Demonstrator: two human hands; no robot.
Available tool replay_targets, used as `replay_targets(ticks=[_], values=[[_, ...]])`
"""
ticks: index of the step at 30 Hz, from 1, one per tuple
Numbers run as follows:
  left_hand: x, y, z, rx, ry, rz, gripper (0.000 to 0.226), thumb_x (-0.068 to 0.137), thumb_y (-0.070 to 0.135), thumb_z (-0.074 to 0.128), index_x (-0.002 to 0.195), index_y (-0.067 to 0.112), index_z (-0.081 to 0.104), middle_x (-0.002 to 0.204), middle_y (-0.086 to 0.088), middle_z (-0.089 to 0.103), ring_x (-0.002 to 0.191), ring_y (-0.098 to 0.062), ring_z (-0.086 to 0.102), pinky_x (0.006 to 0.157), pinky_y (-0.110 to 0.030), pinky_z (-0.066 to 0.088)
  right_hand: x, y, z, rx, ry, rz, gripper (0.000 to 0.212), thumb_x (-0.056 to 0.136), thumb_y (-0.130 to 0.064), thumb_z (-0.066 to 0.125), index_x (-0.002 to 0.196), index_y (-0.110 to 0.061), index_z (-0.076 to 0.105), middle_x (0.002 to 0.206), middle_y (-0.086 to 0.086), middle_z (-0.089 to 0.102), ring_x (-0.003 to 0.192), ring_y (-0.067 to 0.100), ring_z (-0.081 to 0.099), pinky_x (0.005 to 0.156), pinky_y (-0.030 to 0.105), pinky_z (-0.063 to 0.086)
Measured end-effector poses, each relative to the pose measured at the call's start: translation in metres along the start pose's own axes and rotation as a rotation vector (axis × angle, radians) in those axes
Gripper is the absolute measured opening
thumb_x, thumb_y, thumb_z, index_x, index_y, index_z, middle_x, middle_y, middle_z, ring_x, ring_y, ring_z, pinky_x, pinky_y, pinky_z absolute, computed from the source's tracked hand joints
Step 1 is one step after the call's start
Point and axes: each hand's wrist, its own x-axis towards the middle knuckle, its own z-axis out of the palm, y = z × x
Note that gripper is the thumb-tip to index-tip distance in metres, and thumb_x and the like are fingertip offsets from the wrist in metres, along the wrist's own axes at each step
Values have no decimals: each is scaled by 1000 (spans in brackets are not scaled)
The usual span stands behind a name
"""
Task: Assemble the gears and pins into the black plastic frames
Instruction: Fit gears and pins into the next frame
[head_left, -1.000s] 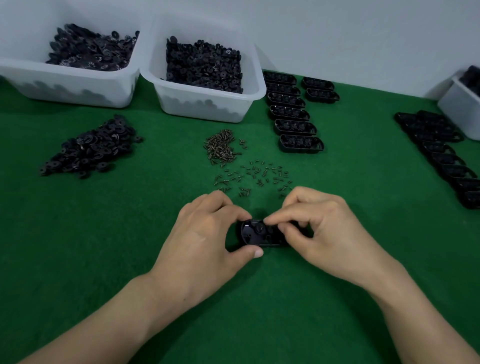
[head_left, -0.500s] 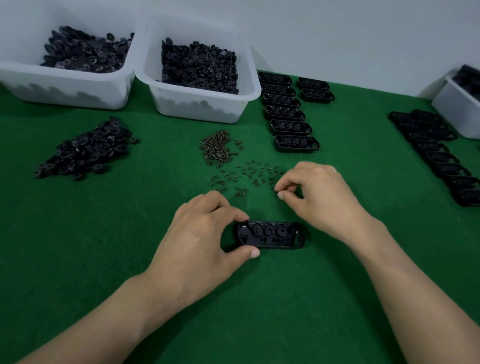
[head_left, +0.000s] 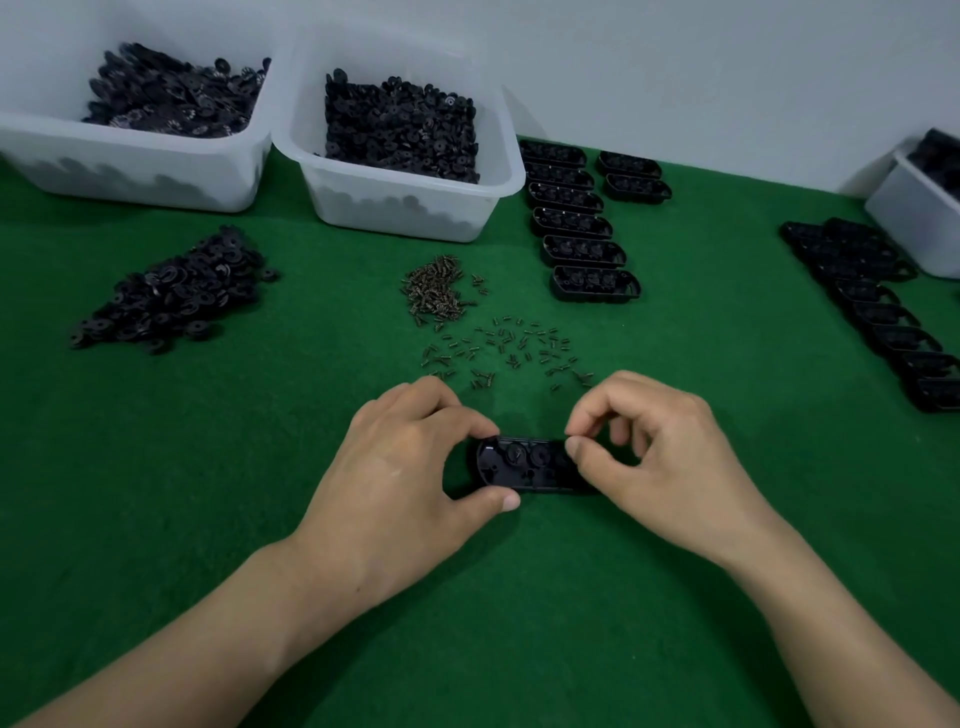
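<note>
The black plastic frame (head_left: 522, 467) is laid flat on the green counter (head_left: 519, 597), front and centre. Its left end is held by the left grip (head_left: 415, 467), forefinger on the far edge and thumb on the near edge. Two gears (head_left: 527, 453) are seated in the part of the frame that shows. The right grip (head_left: 660, 462) is positioned over the frame's right end with thumb and forefinger tips pinched together; whether a pin is held between them cannot be told. Just beyond the grips, loose pins (head_left: 511, 345) are scattered, and one dense pin heap (head_left: 434, 291) lies behind them. One loose gear heap (head_left: 171, 296) is located well to the left. Two white tubs (head_left: 395, 205) filled with black gears are set side by side at the back left. To their right, eight filled frames (head_left: 595, 283) are arranged in a column of six and a column of two. A row of overlapping frames (head_left: 883, 317), too crowded to count, runs along the right side beside one more white tub (head_left: 909, 218).
</note>
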Motion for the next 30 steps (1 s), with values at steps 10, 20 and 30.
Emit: replay_targets(ticks=[10, 20, 30], values=[[0, 1, 0, 4, 14, 0, 50, 62, 58, 57, 100, 27, 65, 85, 20, 44, 83, -4, 42, 83, -22, 32, 0, 2, 14, 68, 17, -41, 15, 72, -12, 74, 72, -26, 68, 77, -10, 56, 71, 6, 49, 62, 11, 32], [0, 0, 1, 15, 11, 1, 51, 63, 58, 58, 100, 25, 65, 86, 14, 47, 81, -6, 43, 79, -25, 37, -1, 3, 10, -49, 12, -140, 12, 74, -13, 70, 74, -23, 65, 78, -10, 57, 75, 6, 50, 65, 15, 33], [0, 0, 1, 18, 12, 4, 50, 63, 58, 57, 100, 26, 65, 86, 14, 47, 79, -4, 41, 78, -23, 33, -1, 3, 8, -118, -15, -173, 8, 75, -12, 70, 75, -20, 68, 78, -9, 58, 76, 11, 54, 68, 29, 45]])
